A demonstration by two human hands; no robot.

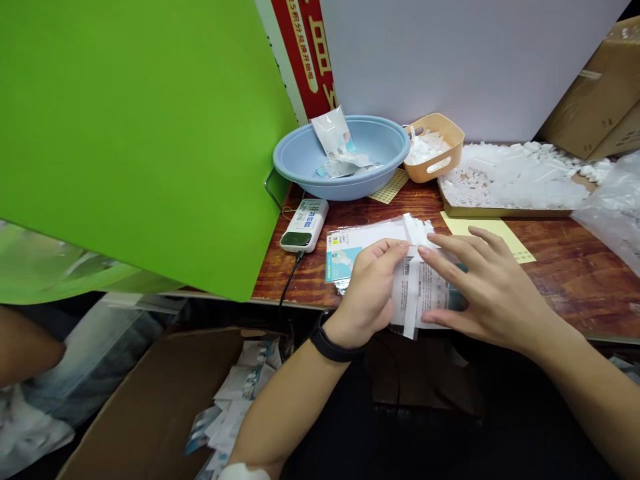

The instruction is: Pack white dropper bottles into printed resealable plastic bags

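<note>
On my table (565, 280), a device (304, 225) lies left of the packet (434, 288) I hold; behind, left to right, sit a basin (340, 187), a basket (453, 152) and a tray (505, 213) of, probably, foam bits (525, 179).

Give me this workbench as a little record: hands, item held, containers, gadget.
Left hand's grip: pinching a flat clear plastic packet with printed white panel
Right hand's grip: open over the packet, contact unclear
Container one: light blue oval plastic basin, printed packets inside
Container two: peach plastic basket, white pieces inside
Gadget: white rectangular device, dark display, black cable
</note>
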